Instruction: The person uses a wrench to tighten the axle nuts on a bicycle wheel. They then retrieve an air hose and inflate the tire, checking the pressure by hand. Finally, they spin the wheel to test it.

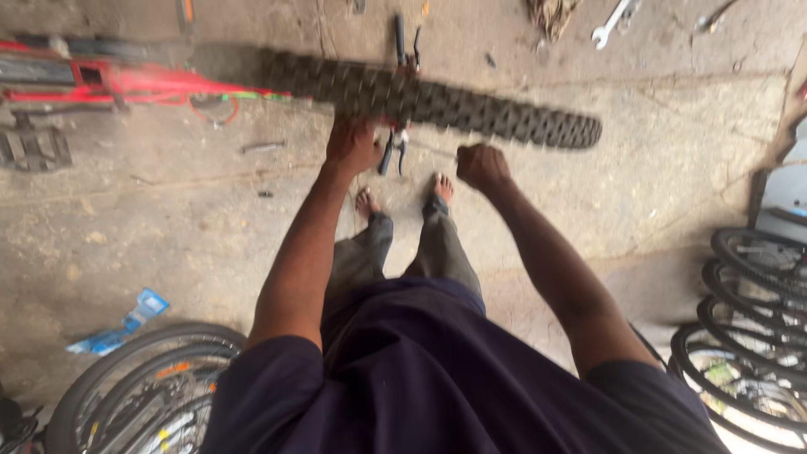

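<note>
Hands at work on a red bicycle (126, 81): my left hand (351, 145) presses, fingers curled, against the knobby tyre (437, 101) lying edge-on above my bare feet, my right hand (482, 166) fisted just beside it, so I judge fitting underway, needing firmer grip.

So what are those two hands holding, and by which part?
The left hand rests on the near edge of the knobby black bicycle tyre. The right hand is a closed fist; what it grips cannot be told.
</note>
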